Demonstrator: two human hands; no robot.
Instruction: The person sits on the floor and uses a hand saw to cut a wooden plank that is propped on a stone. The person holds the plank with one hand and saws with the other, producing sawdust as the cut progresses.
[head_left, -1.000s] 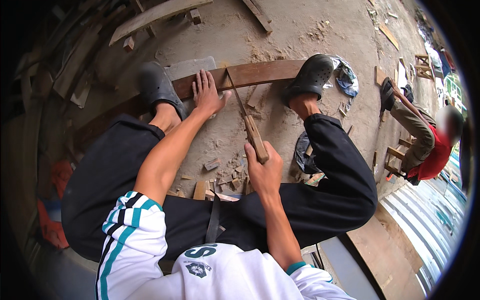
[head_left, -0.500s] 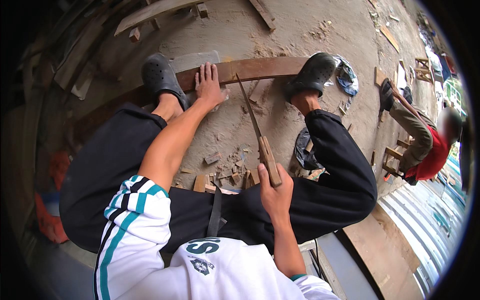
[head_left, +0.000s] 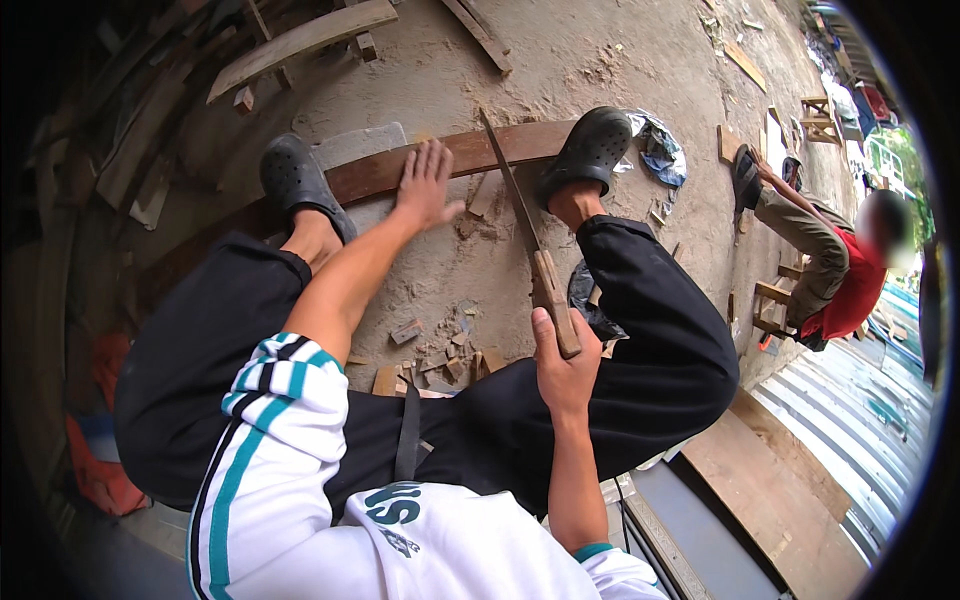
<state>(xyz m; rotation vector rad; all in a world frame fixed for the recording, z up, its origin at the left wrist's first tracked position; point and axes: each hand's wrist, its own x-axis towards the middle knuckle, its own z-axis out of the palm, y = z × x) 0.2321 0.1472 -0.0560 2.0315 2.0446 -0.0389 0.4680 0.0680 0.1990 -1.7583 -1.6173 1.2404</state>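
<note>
A long curved brown wooden plank (head_left: 500,148) lies on the sandy ground, pinned under my two black clogs (head_left: 592,148). My left hand (head_left: 428,186) presses flat on the plank, fingers spread. My right hand (head_left: 562,362) grips the wooden handle of a hand saw (head_left: 520,215). The saw's thin blade slants up and away, its tip at the plank's far edge. My knees in black trousers frame the scene.
Wood chips and offcuts (head_left: 440,350) litter the sand between my legs. Loose boards (head_left: 300,42) lie at the far side. A person in a red top (head_left: 850,280) crouches at the right beside small wooden frames. Flat boards (head_left: 780,500) lie at lower right.
My right hand has drawn the saw back toward me and a little to the right, so the blade reaches less far over the plank. My left hand stays pressed on the plank.
</note>
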